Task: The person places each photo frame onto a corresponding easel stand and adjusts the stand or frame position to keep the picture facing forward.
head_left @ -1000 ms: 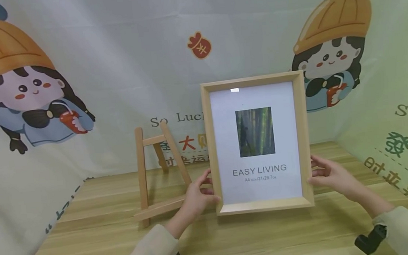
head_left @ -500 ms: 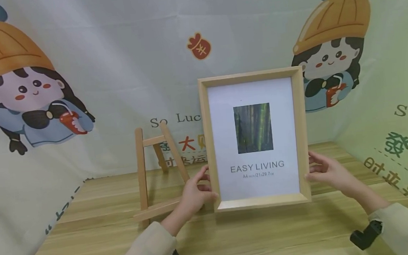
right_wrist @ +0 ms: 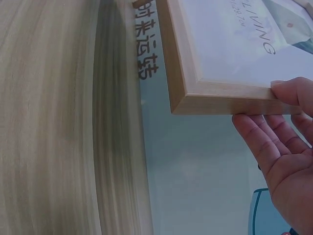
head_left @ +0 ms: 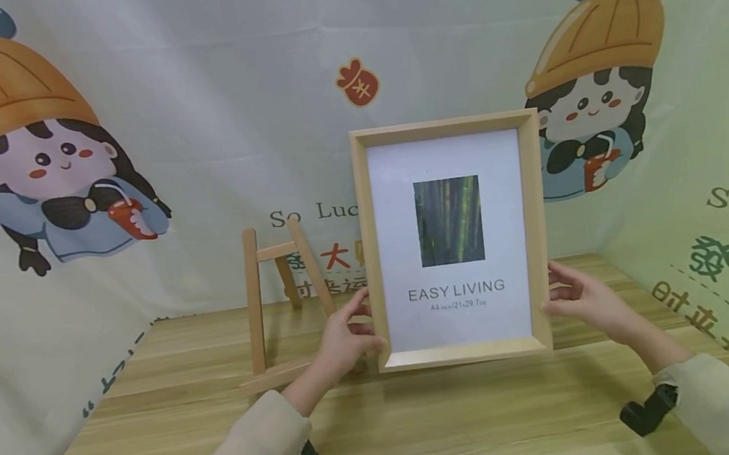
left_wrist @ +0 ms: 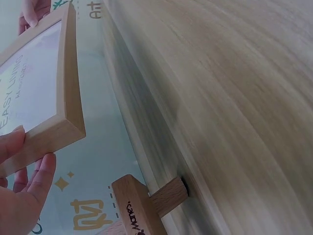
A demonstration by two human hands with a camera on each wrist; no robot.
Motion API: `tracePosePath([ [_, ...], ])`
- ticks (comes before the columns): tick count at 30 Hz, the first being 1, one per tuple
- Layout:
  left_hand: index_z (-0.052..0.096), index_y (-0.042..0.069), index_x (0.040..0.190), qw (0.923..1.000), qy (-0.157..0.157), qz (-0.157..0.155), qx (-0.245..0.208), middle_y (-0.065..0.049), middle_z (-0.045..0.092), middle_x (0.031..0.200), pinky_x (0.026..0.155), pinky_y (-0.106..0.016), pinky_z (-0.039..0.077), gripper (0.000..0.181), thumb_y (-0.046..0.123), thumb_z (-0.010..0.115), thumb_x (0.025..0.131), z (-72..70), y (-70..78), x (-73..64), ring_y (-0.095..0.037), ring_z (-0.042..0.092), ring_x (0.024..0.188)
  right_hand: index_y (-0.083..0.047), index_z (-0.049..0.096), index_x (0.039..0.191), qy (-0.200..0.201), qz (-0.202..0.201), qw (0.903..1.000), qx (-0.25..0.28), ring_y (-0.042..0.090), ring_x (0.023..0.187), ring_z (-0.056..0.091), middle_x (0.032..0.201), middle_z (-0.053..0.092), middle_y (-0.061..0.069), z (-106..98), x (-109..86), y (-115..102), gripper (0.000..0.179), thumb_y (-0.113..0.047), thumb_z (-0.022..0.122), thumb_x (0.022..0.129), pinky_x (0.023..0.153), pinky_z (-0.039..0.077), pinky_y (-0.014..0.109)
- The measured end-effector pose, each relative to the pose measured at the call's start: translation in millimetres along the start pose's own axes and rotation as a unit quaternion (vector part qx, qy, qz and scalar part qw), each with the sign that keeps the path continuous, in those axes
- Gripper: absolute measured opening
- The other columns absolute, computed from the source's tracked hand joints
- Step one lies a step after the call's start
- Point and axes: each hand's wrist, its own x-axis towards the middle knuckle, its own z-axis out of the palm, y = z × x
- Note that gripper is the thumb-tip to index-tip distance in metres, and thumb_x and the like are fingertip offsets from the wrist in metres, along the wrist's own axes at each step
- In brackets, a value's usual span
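Between both hands a light wooden picture frame [head_left: 467, 354] is held upright above the table, its front facing the head camera. Behind its pane is a white sheet with a bamboo picture and the words "EASY LIVING". My left hand [head_left: 344, 336] grips the lower left side, thumb on the front edge and fingers at the side. On the opposite side my right hand [head_left: 589, 303] pinches the frame the same way, as the right wrist view also shows. A small wooden easel [head_left: 254, 302] stands left of the frame; my left hand and forearm overlap its lower right part in the head view.
The wood-grain table [head_left: 160, 426] reaches back to a pale cloth backdrop [head_left: 228, 87] printed with cartoon figures and lettering. Cloth also hangs along the left and right sides. Dark wrist mounts [head_left: 650, 408] hang beneath the sleeves.
The picture frame has risen and shifted slightly left, both hands moving along with it. The easel has stayed in place, with more of its lower bar now covered by the left arm.
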Motion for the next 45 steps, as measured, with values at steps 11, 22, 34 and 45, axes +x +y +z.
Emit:
tracePosePath([
  [11, 0.037, 0.007, 0.140, 1.0000, 0.005, -0.001, 0.008, -0.018, 0.052, 0.112, 0.061, -0.024, 0.054, 0.084, -0.020, 0.067, 0.066, -7.6, 4.4, -0.2, -0.014, 0.059, 0.078, 0.012, 0.014, 0.140, -0.004, -0.005, 1.0000, 0.005, 0.001, 0.091, 0.057, 0.105, 0.050, -0.006, 2, 6.9, -8, 0.072, -0.001, 0.060, 0.086, 0.076, 0.051, 0.018],
  [22, 0.033, 0.007, 0.141, 0.9998, 0.013, 0.000, 0.014, -0.016, 0.052, 0.111, 0.061, -0.023, 0.051, 0.086, -0.020, 0.067, 0.067, -15.8, 7.4, -2.1, -0.013, 0.056, 0.077, 0.009, 0.018, 0.141, 0.001, 0.008, 0.9999, -0.011, 0.000, 0.091, 0.057, 0.109, 0.050, 0.002, 6, 18.6, -9, 0.072, -0.006, 0.062, 0.085, 0.078, 0.051, 0.019],
  [34, 0.033, 0.007, 0.142, 0.9995, 0.027, 0.002, 0.013, -0.018, 0.051, 0.112, 0.065, -0.022, 0.052, 0.086, -0.019, 0.067, 0.067, -25.8, 6.2, -2.8, -0.014, 0.056, 0.078, 0.007, 0.018, 0.142, -0.002, 0.008, 0.9999, -0.011, 0.000, 0.091, 0.057, 0.117, 0.045, 0.025, 12, 27.5, -17, 0.072, -0.005, 0.061, 0.086, 0.077, 0.052, 0.021],
  [45, 0.030, 0.005, 0.142, 0.9991, 0.034, -0.002, 0.027, -0.020, 0.050, 0.116, 0.065, -0.023, 0.054, 0.087, -0.018, 0.067, 0.068, -35.4, 10.5, -6.1, -0.015, 0.055, 0.081, 0.008, 0.017, 0.142, 0.000, 0.011, 0.9999, -0.011, 0.000, 0.090, 0.056, 0.120, 0.043, 0.031, 19, 35.8, -22, 0.073, -0.003, 0.061, 0.084, 0.078, 0.051, 0.019],
])
